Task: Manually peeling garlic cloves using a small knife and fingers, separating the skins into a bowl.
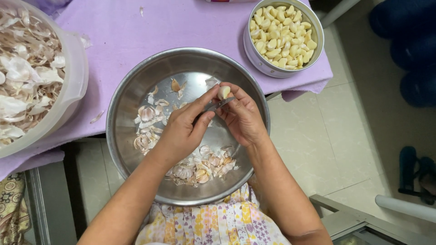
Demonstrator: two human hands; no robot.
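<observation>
While the garlic clove (223, 92) is sitting pinched at the fingertips of the right hand (243, 119), just above the far inner wall of the steel bowl (123, 105), the left hand (181, 129) is holding a small knife (217, 105) whose blade is lying against the clove's underside. The right fingers are curling closed around the clove, which is already looking pale and mostly bare; the left fingers are wrapping shut on the knife handle, thumb stretched toward the clove.

Judging from how things lie, the peeling is well along: the round tin (283, 37) at the far right of the table is nearly full of peeled cloves (281, 34), and the loose skins (200, 169) are gathering in the bowl's bottom, mostly on the near and left sides. No unpeeled garlic is showing anywhere, so how much is left cannot be told.

Further out, a translucent plastic tub (75, 77) heaped with dry husks (27, 77) is standing on the purple cloth (150, 27) at the left. The bowl is resting over the person's lap, against the floral garment (218, 222). Nothing is lying between the hands and the tin except the bowl's rim.
</observation>
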